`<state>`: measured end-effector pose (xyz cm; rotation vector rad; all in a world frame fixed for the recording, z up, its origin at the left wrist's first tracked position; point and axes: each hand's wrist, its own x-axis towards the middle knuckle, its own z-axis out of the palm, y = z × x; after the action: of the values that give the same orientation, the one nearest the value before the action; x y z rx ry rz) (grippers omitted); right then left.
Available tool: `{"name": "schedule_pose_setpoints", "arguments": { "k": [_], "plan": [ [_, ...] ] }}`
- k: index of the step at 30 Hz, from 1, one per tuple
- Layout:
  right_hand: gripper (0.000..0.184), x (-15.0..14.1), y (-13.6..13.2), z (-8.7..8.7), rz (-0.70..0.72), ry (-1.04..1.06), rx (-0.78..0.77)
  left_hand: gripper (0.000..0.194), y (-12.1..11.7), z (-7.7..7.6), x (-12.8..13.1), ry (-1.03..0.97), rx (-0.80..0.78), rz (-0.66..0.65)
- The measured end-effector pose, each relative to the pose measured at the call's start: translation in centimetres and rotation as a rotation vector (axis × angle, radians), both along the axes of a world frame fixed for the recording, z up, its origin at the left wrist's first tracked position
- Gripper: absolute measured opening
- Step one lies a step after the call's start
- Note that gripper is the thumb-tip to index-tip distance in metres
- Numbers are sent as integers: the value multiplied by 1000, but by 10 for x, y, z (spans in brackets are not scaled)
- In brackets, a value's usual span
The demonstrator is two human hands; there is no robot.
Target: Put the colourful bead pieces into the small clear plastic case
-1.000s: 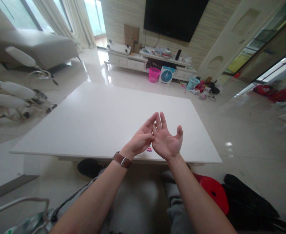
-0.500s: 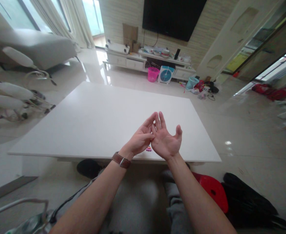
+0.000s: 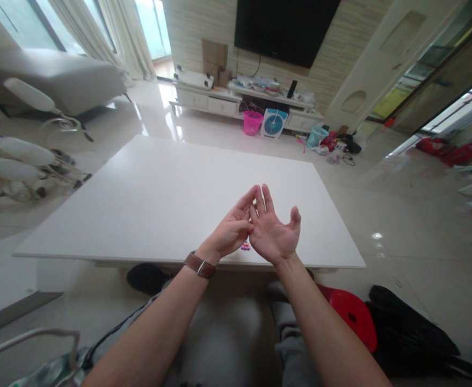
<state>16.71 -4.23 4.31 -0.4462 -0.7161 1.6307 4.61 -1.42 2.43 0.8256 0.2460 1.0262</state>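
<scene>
My right hand (image 3: 274, 232) is held palm up above the near edge of the white table (image 3: 171, 204). Its fingers are stretched out, the thumb stands apart, and the palm bears nothing. From the left side, my left hand (image 3: 232, 228) grips the little-finger edge of the right hand, thumb in front and fingertips against the right fingers. A brown-strapped watch (image 3: 201, 265) is on the left wrist. Just below the hands, a small colourful item (image 3: 245, 245) in pink and orange lies on the table, partly covered; its kind cannot be made out.
A red stool (image 3: 352, 317) and black bags (image 3: 413, 333) are on the floor at the right. White chairs (image 3: 26, 150) stand at the left. Past the table are a pink basket (image 3: 252, 123), a box fan (image 3: 274, 123) and a low TV cabinet (image 3: 223, 106).
</scene>
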Motion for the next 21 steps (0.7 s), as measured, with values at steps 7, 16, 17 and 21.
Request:
{"name": "schedule_pose_setpoints", "arguments": {
  "k": [7, 16, 17, 21],
  "plan": [
    [58, 2, 1, -2, 47, 85, 11, 87, 1, -2, 0, 2, 22, -2],
    [58, 1, 0, -3, 52, 125, 15, 85, 0, -1, 1, -15, 29, 0],
    [58, 1, 1, -3, 50, 130, 11, 86, 0, -1, 1, -10, 28, -2],
    [59, 2, 1, -3, 46, 138, -6, 88, 0, 0, 0, 5, 18, 1]
  ]
}}
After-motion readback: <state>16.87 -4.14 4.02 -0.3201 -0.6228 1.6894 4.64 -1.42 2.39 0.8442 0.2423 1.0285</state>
